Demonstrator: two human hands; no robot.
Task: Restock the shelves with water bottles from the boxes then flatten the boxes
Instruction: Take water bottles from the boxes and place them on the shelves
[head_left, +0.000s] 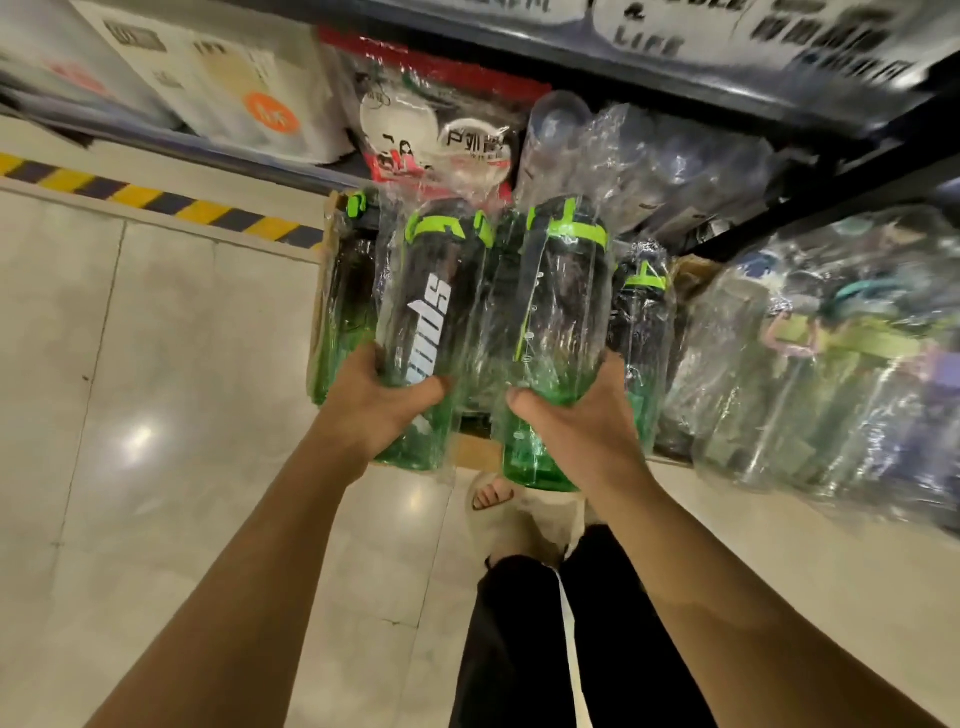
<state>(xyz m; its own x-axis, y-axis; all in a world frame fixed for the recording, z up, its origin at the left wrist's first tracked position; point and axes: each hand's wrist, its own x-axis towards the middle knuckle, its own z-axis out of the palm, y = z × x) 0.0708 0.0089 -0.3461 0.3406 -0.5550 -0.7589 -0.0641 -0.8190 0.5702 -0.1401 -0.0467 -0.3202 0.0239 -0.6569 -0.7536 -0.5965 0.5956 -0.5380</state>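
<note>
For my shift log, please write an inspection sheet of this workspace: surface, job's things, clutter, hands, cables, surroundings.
Surface: glossy tiled floor, hazard stripe at its edge.
Job's things: left bottle and right bottle, green, wrapped, held over the cardboard box, which holds more.
Clutter: wrapped bottles heaped at right.
Hands: left hand grips left bottle; right hand grips right bottle.
Cables: nothing seen.
Surroundings: dark shelf, white boxes at upper left.

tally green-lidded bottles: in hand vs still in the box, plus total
In hand: 2, left-held bottle in the left hand, right-held bottle in the right hand.
In the cardboard box: 2 plainly seen, far-left bottle and far-right bottle; more may be hidden.
Total: 4 seen.
</note>
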